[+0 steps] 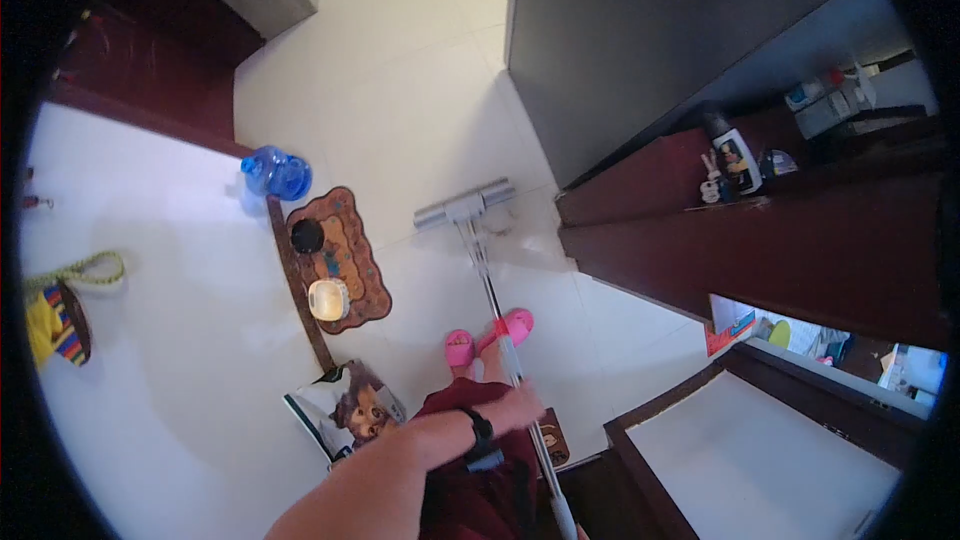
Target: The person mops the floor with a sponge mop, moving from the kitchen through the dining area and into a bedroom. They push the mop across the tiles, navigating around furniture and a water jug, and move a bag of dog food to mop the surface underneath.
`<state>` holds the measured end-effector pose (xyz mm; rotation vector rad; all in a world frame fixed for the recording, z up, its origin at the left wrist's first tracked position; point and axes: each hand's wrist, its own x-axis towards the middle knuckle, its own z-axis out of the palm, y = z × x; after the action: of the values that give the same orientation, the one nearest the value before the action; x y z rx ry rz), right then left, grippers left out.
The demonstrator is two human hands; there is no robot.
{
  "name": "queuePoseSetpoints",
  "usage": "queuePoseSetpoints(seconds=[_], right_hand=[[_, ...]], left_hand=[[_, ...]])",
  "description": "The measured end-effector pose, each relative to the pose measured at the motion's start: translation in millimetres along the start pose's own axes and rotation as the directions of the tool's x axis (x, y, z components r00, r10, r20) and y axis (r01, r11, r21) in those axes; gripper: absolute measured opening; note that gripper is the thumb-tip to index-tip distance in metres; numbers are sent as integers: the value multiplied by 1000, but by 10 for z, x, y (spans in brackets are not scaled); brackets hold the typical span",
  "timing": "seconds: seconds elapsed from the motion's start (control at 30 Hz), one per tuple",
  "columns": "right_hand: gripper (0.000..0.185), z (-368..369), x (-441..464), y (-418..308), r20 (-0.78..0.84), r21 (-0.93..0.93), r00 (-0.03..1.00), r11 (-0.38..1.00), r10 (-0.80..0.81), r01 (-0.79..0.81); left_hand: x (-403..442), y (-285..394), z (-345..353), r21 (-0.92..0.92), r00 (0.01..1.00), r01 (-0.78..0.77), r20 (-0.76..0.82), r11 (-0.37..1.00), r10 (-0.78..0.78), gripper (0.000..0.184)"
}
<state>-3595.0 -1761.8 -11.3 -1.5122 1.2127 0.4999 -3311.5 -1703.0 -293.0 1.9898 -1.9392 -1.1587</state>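
A flat sponge mop [464, 208] rests its wide grey head on the pale tile floor, its metal pole slanting down toward me. My left hand [512, 408], with a dark watch on the wrist, is closed around the middle of the pole, slightly blurred. At the bottom edge, a sliver of my right hand [582, 532] shows against the pole's upper grip; most of it is cut off. A small brownish smear [500, 231] lies on the tiles just beside the mop head. My feet in pink slippers [459, 348] stand near the pole.
Left of the mop, a patterned mat [372, 285] carries a black bowl [307, 235] and a cream bowl [329, 300]. A blue water jug [277, 174] and a pet food bag [350, 408] stand along the white wall. A dark red cabinet [640, 175] borders the right.
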Motion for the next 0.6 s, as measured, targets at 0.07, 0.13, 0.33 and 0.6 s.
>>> queuePoseSetpoints(seconds=[0.07, 0.13, 0.33, 0.6], right_hand=[[40, 336, 423, -26, 96, 43, 995, 998, -41, 37], [42, 758, 864, -325, 189, 101, 980, 994, -71, 52], [56, 1629, 1624, -1167, 434, 381, 893, 923, -120, -62], [45, 843, 630, 285, 388, 111, 904, 964, 180, -240]], left_hand=[[-212, -500, -163, -281, 924, 369, 5, 886, -383, 10], [-428, -999, -434, -309, 836, 521, -3, 795, -549, 11], [-1069, -2375, -226, 342, 859, 502, -302, 794, -413, 8], [-692, -813, 1214, -48, 848, 489, -208, 871, -488, 14]])
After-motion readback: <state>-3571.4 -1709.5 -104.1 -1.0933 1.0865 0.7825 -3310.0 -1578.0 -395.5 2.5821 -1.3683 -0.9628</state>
